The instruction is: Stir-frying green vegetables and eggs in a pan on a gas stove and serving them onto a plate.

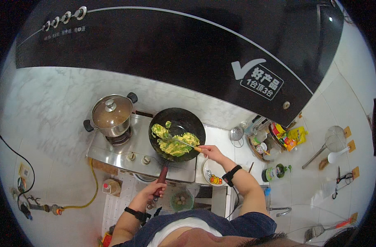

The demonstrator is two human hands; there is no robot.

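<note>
A black wok (185, 122) sits over the right side of the stainless steel gas stove (112, 159). Its dark reddish handle (163, 173) points towards me, and my left hand (155, 190) is wrapped around it. Scrambled egg with green pieces (178, 149) lies in the wok's lower half. My right hand (213, 153) grips the wooden end of a metal spatula (184, 142), whose head reaches into the wok. More egg and greens (158, 130) lie at the spatula head on the left. Below my right hand, a white plate with a cartoon duck (210, 169) rests on the counter.
A lidded steel pot (111, 114) stands on the left burner. The dark range hood (163, 46) hangs over the stove. Right of the wok are a condiment basket (257, 151) and a green bottle (272, 173). A yellow gas hose (95, 188) runs down at the left.
</note>
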